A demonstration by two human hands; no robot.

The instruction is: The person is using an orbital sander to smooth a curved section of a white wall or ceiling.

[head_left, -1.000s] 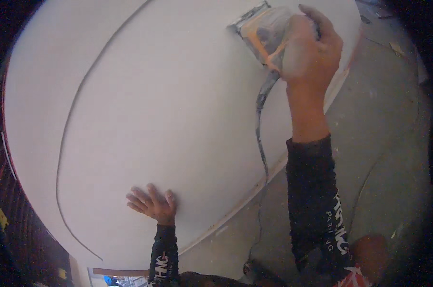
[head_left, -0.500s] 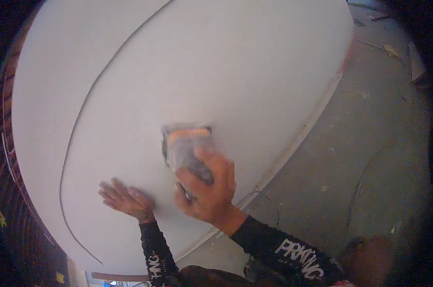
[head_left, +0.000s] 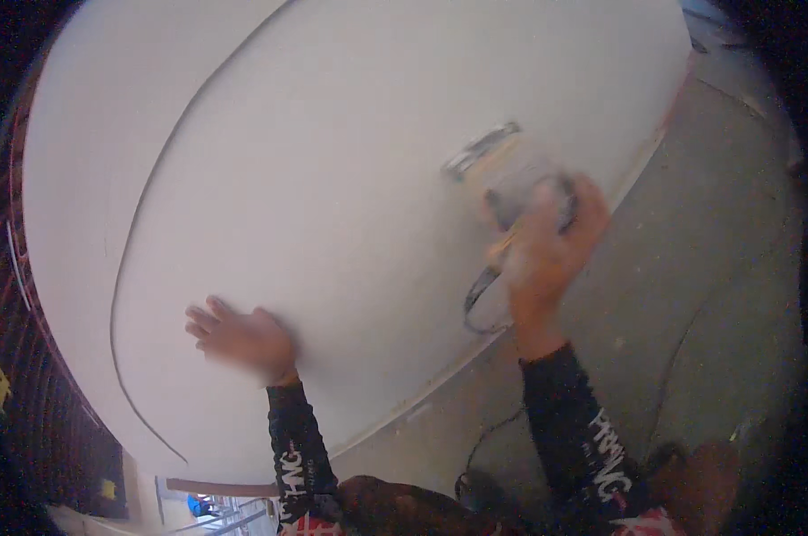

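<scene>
A white, smooth wall surface (head_left: 333, 223) fills most of the view. My right hand (head_left: 551, 246) is wrapped round a power sander (head_left: 524, 183), which is smeared by motion. Its flat pad end points up and left against the white surface, and a dark cord (head_left: 477, 308) loops down from its rear. Lower left, my left hand (head_left: 243, 339) is open, its fingers spread and the palm flat on the white surface. It holds nothing.
A grey floor (head_left: 690, 259) lies to the right, past the wall's lower edge, with a thin cable (head_left: 676, 366) on it. A dark ribbed surface (head_left: 38, 375) shows at the far left. At the bottom left are a brown strip (head_left: 221, 488) and a metal frame (head_left: 243, 518).
My right hand has carried the sander up and to the right across the white surface. My left hand has stayed flat at nearly the same place. The view has shifted slightly.
</scene>
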